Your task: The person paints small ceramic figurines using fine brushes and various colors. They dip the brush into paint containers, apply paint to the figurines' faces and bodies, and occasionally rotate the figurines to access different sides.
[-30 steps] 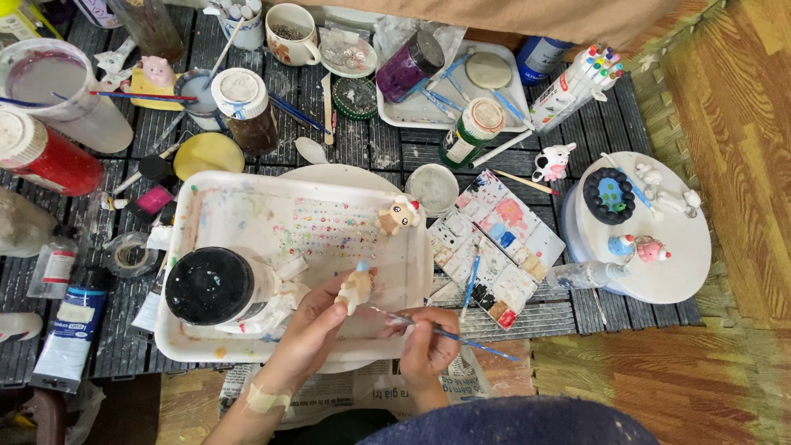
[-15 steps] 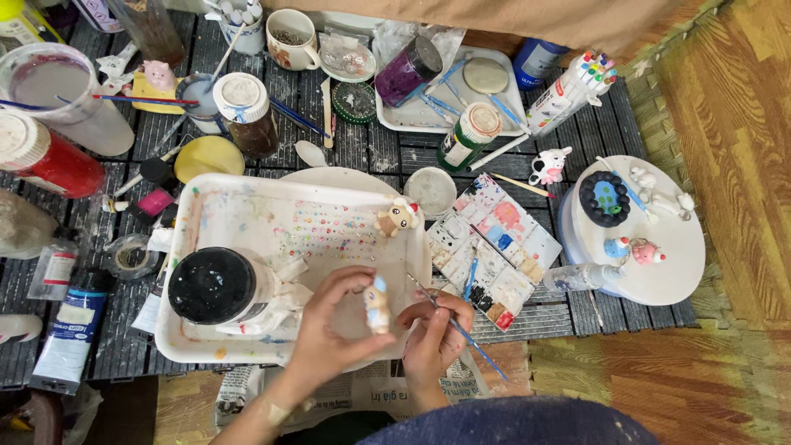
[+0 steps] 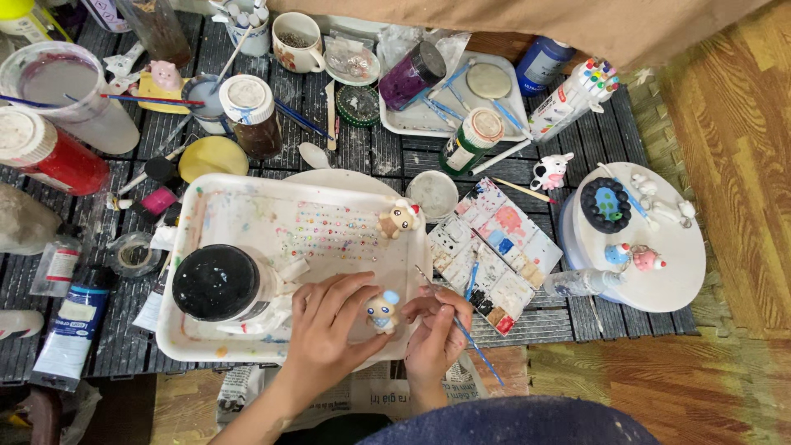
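Steadily: left hand [image 3: 325, 325] pinches the small figurine [image 3: 382, 311] over the white tray [image 3: 247, 206]; right hand [image 3: 437, 325], at its three o'clock, grips the fine brush [image 3: 470, 338] — light strokes suit best.

Glossy figurine [image 3: 383, 310], paint-stained white plastic tray [image 3: 247, 206], dark slatted wooden table [image 3: 371, 156].

Dark slatted table [image 3: 371, 152] — bearing a white tray [image 3: 247, 206], paint palette [image 3: 494, 247], red jar [image 3: 45, 152].

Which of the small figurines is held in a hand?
The pale figurine with a blue top, held in the left hand over the white tray. The tan one lies on the tray, untouched.
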